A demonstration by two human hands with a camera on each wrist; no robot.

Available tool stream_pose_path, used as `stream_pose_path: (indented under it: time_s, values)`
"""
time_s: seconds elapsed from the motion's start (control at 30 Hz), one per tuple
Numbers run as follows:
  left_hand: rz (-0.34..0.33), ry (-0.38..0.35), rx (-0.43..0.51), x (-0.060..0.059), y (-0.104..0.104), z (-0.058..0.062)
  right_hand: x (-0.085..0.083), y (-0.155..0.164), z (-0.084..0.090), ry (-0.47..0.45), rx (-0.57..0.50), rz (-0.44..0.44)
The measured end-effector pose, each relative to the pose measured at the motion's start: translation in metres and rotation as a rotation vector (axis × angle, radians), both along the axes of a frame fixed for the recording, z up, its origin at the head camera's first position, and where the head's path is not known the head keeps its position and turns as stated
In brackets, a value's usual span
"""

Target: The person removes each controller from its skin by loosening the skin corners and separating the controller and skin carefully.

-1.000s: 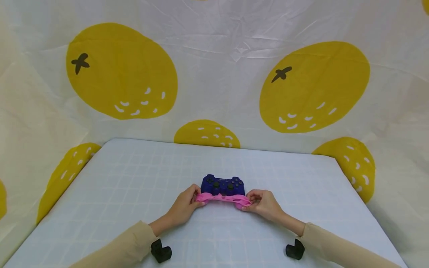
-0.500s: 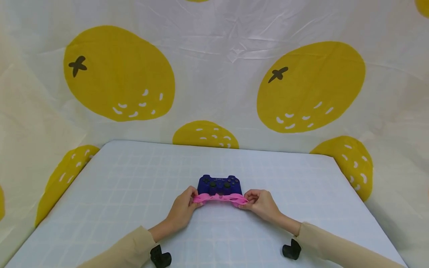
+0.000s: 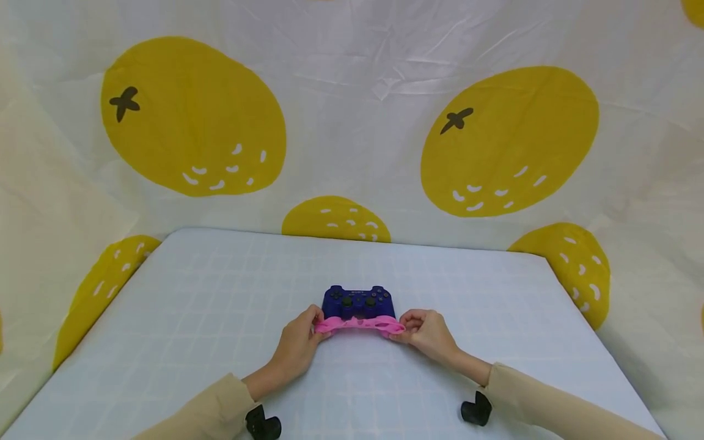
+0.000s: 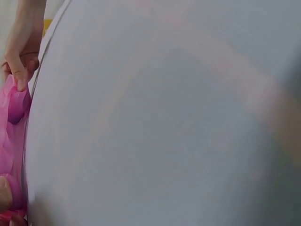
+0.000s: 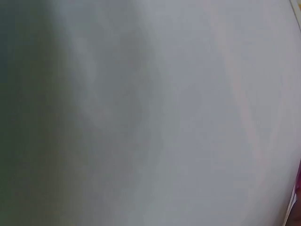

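Observation:
A dark blue game controller (image 3: 358, 302) lies on the pale checked table (image 3: 220, 318), a little nearer than its middle. A pink rubbery cover (image 3: 360, 324) is stretched across the controller's near edge. My left hand (image 3: 299, 342) pinches the cover's left end and my right hand (image 3: 426, 333) pinches its right end. In the left wrist view the pink cover (image 4: 11, 141) shows at the left edge with fingers (image 4: 21, 56) gripping it. The right wrist view shows only blurred table surface.
A white cloth backdrop with big yellow fruit prints (image 3: 192, 116) hangs behind and beside the table. The table's far edge (image 3: 357, 241) meets the cloth. Black wrist camera mounts (image 3: 263, 423) (image 3: 475, 410) sit on my beige sleeves.
Both hands and the pink cover have shifted slightly left and away with the controller; the grip on the cover is unchanged.

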State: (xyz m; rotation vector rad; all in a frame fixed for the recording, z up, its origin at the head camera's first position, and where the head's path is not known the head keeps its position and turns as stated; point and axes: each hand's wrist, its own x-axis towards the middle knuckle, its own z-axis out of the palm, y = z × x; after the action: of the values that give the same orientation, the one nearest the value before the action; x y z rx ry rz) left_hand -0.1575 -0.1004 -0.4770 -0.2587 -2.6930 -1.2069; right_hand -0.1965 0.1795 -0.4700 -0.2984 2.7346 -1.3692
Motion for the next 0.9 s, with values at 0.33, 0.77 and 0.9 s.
stream_pose_path:
  time_s: [0.33, 0.77, 0.9]
  values:
    - [0.029, 0.021, 0.007, 0.001, 0.000, 0.001, 0.007, -0.003, 0.000, 0.035, 0.005, -0.004]
    - [0.016, 0.022, 0.007, -0.008, -0.002, 0.003, 0.006, -0.006, 0.006, 0.105, 0.075, 0.006]
    - [0.029, 0.007, 0.010, -0.008, -0.005, 0.000, 0.009, -0.005, 0.005, 0.085, 0.076, 0.018]
